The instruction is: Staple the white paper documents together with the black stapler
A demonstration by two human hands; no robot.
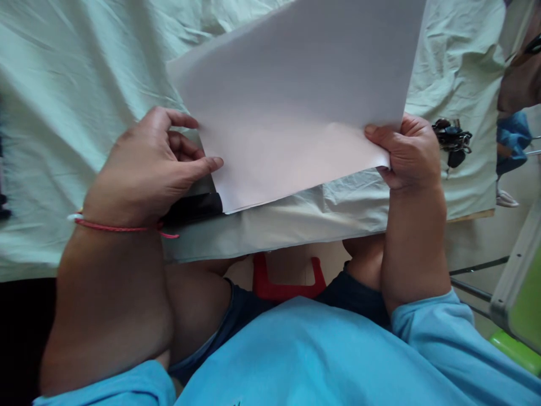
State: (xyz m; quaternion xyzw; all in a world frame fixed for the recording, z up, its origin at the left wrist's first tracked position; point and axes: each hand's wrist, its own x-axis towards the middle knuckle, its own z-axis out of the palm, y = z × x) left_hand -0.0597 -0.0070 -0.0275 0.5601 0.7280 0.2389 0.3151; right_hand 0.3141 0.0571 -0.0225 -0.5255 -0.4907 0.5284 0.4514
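A small stack of white paper sheets [291,113] is tilted above the cloth, its lower edge showing more than one layer. My right hand [412,152] grips the lower right corner, thumb on top, and the corner curls under the grip. At the left edge is my left hand [156,158], its thumb lying over the paper and its other fingers bent along the edge. Under the left wrist lies a black flat object [198,206], partly hidden by the hand and the paper. A red string bracelet [118,226] circles that wrist.
A wrinkled pale green cloth [84,67] covers the table. A bunch of keys [454,141] lies right of my right hand. Below the table edge a red plastic stool [289,288] shows between my legs. Another person [522,84] is partly visible at far right, above a green-panelled metal-framed chair [522,282].
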